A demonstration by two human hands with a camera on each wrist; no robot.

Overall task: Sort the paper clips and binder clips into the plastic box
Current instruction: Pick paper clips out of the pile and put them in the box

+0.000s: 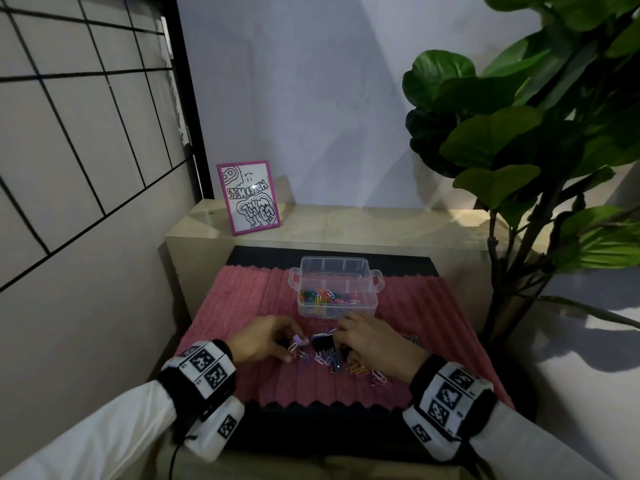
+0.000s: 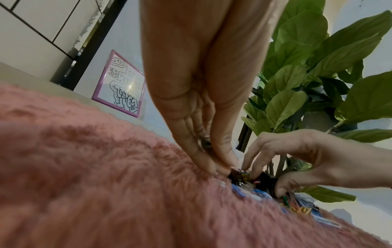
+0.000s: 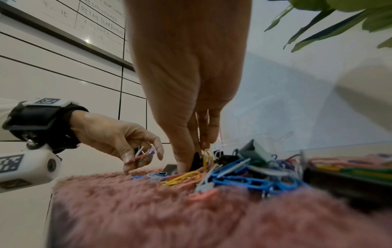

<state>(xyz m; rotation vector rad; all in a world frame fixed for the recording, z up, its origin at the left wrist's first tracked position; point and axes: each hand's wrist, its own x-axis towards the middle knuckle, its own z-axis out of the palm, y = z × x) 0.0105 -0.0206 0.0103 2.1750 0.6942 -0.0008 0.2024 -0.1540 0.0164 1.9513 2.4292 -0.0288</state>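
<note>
Hands | our left hand [image 3: 118, 134] is pinching several paper clips [image 3: 142, 156] | our right hand [image 3: 191, 94] is pinching into the clip pile [image 3: 233, 174] beneath it; its hold we cannot tell.

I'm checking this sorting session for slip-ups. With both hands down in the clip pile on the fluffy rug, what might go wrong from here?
1. The left hand pinches several paper clips at once; some may drop on the way to the plastic box.
2. Loose clips may sink into the pink rug and be missed.
3. The right hand digs where paper clips tangle with a black binder clip, so the kinds could get mixed.
</note>
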